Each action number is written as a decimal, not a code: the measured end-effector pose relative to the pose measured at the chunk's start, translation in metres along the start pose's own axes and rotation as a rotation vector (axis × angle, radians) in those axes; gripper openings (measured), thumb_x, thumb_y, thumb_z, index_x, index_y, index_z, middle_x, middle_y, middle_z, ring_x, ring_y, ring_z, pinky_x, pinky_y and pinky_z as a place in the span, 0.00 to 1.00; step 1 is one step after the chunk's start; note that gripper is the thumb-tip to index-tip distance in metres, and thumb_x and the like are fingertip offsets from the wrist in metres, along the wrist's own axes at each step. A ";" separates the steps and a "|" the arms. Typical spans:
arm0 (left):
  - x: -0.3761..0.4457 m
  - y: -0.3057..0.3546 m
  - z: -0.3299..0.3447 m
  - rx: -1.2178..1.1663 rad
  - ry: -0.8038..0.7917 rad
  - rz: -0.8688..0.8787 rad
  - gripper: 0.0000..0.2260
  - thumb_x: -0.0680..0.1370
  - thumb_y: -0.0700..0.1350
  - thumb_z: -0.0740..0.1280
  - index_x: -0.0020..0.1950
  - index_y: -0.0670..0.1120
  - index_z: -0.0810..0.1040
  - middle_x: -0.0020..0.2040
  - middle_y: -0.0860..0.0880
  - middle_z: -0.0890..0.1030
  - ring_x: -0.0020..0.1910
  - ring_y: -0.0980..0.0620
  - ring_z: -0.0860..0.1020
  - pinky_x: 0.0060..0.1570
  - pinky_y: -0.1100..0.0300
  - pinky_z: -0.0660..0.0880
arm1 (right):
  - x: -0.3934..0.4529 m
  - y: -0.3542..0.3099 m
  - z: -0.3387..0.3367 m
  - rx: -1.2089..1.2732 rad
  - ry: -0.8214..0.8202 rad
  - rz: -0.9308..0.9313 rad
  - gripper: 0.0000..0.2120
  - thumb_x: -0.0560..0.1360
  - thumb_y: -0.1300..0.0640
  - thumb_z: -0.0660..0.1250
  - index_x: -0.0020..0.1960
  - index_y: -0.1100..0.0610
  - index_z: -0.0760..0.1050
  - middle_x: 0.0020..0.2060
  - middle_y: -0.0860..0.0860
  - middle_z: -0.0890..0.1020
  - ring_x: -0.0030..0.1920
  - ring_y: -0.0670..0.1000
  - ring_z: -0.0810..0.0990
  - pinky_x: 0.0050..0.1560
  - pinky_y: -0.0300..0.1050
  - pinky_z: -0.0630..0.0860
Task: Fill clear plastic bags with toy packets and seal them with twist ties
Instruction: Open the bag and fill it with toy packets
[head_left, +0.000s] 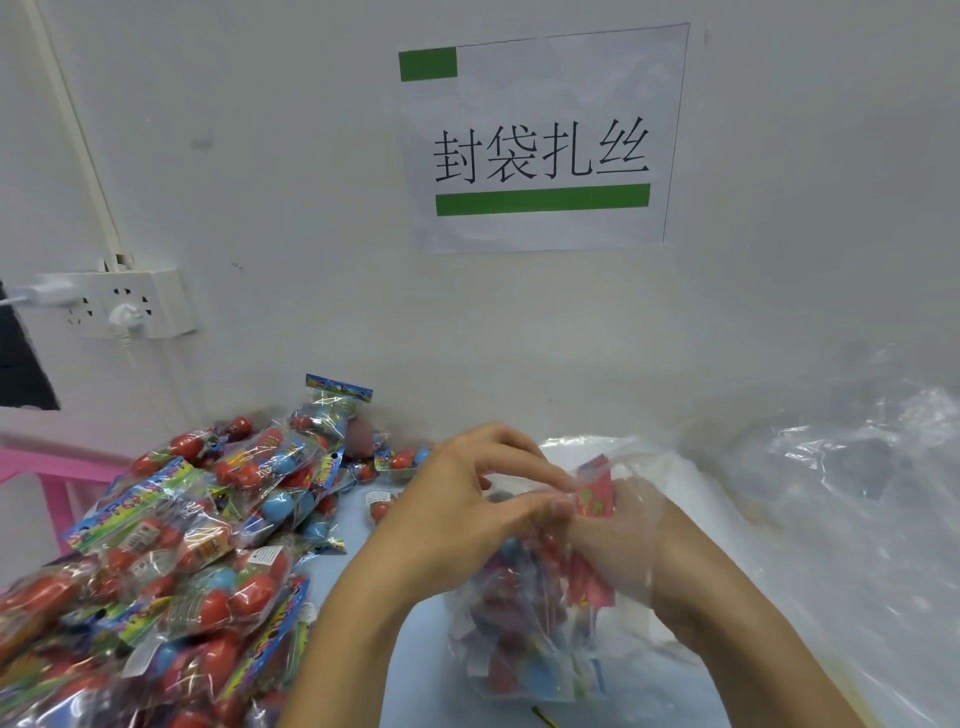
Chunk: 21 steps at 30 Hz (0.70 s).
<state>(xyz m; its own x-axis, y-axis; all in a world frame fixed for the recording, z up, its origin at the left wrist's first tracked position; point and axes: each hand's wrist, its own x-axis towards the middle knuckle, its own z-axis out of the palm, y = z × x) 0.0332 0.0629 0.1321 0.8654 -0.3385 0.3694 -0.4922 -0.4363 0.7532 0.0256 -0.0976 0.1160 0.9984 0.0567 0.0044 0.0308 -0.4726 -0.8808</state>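
Clear plastic bag (524, 613) of toy packets stands on the worktop (415, 654) — left hand (467, 499) pinches its mouth, right hand (618, 540) inside, grip unclear — loose packets (171, 545) piled left.

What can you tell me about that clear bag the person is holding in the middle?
The clear bag is thin, crinkly, see-through plastic, partly filled with bright toy packets in red, blue and purple. It rests on the pale blue table, its open top raised between both hands. The left hand pinches the top edge from outside; the right hand shows through the plastic, apparently inside the mouth beside a red packet. No tie is on it yet.
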 end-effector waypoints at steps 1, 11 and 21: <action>0.001 0.001 0.003 -0.020 0.021 0.012 0.05 0.71 0.47 0.77 0.44 0.57 0.87 0.47 0.59 0.81 0.51 0.59 0.79 0.53 0.63 0.71 | -0.001 -0.003 0.001 -0.019 0.006 -0.006 0.15 0.72 0.54 0.67 0.27 0.52 0.72 0.23 0.48 0.73 0.24 0.46 0.72 0.27 0.39 0.70; 0.003 0.011 0.010 -0.228 0.008 0.134 0.03 0.71 0.39 0.76 0.44 0.44 0.88 0.46 0.53 0.84 0.49 0.56 0.81 0.51 0.65 0.74 | -0.001 0.001 0.008 0.037 0.104 -0.057 0.12 0.77 0.58 0.67 0.46 0.69 0.78 0.36 0.57 0.78 0.36 0.50 0.75 0.31 0.31 0.67; 0.002 0.011 0.004 -0.255 0.082 0.087 0.09 0.67 0.50 0.74 0.44 0.50 0.88 0.46 0.53 0.84 0.51 0.50 0.81 0.60 0.36 0.71 | 0.016 0.013 -0.010 -0.172 0.063 0.041 0.12 0.82 0.61 0.62 0.62 0.64 0.77 0.58 0.61 0.81 0.53 0.54 0.80 0.58 0.47 0.78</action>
<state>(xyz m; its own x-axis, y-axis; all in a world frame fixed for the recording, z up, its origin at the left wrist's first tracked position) 0.0294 0.0545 0.1388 0.8307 -0.2924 0.4738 -0.5346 -0.1812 0.8255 0.0426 -0.1113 0.1090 0.9998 -0.0182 0.0050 -0.0073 -0.6170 -0.7869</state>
